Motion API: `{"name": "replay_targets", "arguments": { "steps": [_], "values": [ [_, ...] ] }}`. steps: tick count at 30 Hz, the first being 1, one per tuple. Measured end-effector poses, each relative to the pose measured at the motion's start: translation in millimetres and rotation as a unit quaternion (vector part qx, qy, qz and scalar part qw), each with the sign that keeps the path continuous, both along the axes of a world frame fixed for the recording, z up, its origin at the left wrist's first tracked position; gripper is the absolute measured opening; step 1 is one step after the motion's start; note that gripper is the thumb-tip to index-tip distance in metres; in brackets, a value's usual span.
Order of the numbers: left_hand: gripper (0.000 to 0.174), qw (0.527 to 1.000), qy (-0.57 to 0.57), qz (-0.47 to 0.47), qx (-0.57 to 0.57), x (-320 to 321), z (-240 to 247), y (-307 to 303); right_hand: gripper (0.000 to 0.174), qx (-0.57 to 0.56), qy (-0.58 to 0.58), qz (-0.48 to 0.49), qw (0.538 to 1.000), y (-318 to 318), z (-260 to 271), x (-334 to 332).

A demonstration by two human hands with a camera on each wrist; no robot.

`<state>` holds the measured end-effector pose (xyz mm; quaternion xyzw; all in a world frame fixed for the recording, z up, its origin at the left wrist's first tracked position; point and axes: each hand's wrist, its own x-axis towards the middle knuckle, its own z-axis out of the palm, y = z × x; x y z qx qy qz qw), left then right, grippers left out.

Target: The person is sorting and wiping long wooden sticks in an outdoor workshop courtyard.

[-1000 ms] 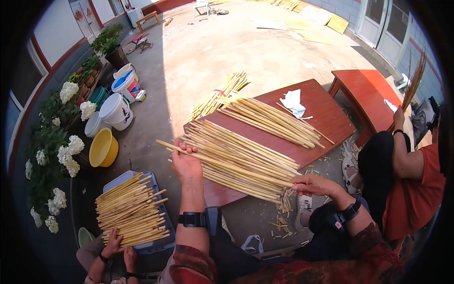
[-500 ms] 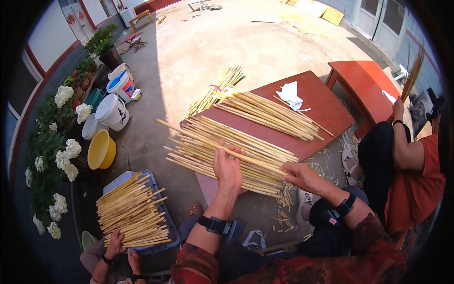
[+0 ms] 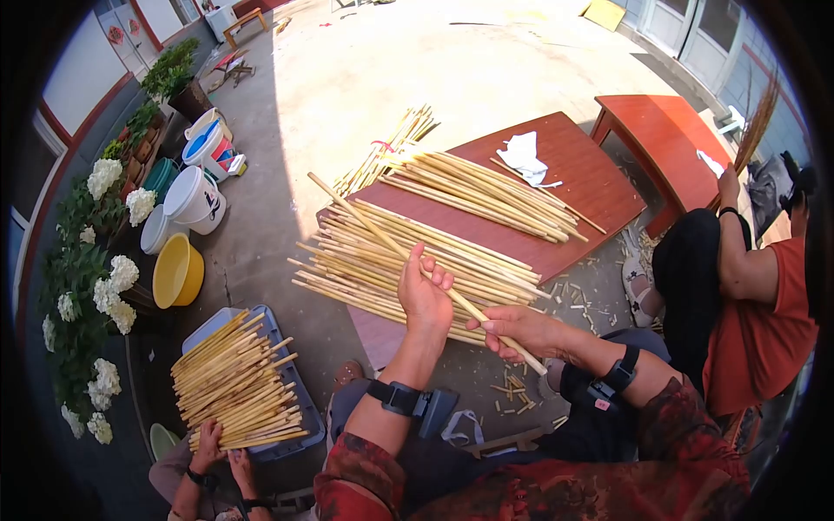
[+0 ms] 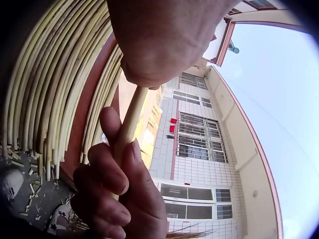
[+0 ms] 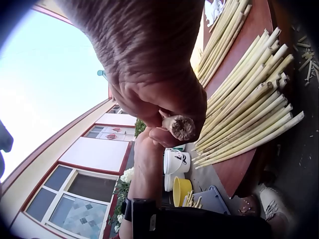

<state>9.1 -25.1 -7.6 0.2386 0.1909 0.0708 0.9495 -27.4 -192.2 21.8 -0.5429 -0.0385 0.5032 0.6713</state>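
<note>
One long pale-yellow stalk (image 3: 369, 227) slants across in front of me in the head view, its far end up over the pile. My left hand (image 3: 426, 295) holds it around the middle, palm up with the fingers bent over it. Nearer its lower end, my right hand (image 3: 521, 332) grips it between thumb and fingers. In the right wrist view the cut end of the stalk (image 5: 182, 128) sticks out of the fist. Under both hands a pile of similar stalks (image 3: 408, 269) lies on the dark red board (image 3: 599, 187).
A second stack of stalks (image 3: 482, 195) and a white cloth (image 3: 524, 158) lie farther back on the board. At left, another person's hands (image 3: 208, 445) touch stalks over a blue-grey tray (image 3: 304, 417). Buckets (image 3: 195, 200) and a yellow basin (image 3: 178, 271) stand beyond. A person in orange (image 3: 760, 321) sits at right.
The left hand has slid along the stalk toward the right hand. The stalk has turned steeper, its near end drawn toward me, and the right hand has shifted left and down.
</note>
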Motion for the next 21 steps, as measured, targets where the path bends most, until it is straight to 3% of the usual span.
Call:
{"name": "replay_targets", "arguments": {
  "steps": [3, 5, 6, 7, 8, 9, 13, 18, 21],
  "values": [
    [0.029, 0.999, 0.038, 0.002, -0.006, 4, 9, 8, 0.027, -0.017, -0.054, 0.013, 0.998, -4, -3, 1],
    [0.026, 0.996, 0.013, 0.092, -0.014, 14, 8, 28, 0.025, -0.119, -0.179, 0.067, 0.974, -9, 6, 3],
    [0.025, 0.993, 0.01, 0.114, 0.003, 17, 8, 42, 0.025, -0.118, -0.176, 0.07, 0.975, -15, 3, 5],
    [0.024, 0.991, 0.007, 0.136, 0.02, 20, 6, 56, 0.025, -0.16, -0.363, 0.07, 0.915, -24, -2, 7],
    [0.023, 0.989, 0.007, 0.146, 0.028, 23, 2, 71, 0.026, -0.196, -0.536, 0.067, 0.819, -29, 0, 8],
    [0.023, 0.987, 0.006, 0.156, 0.037, 25, -2, 85, 0.028, -0.228, -0.472, 0.075, 0.848, -36, 11, 13],
    [0.023, 0.975, -0.016, 0.218, 0.023, 21, -8, 118, 0.027, -0.251, -0.486, 0.073, 0.834, -67, 10, 27],
    [0.026, 0.984, -0.016, 0.171, 0.054, 18, -1, 83, 0.029, -0.247, -0.473, 0.049, 0.844, -63, 12, 30],
    [0.029, 0.993, -0.026, 0.078, 0.082, 15, -6, 44, 0.027, -0.203, -0.488, 0.006, 0.849, -48, 0, 27]
  ]
}}
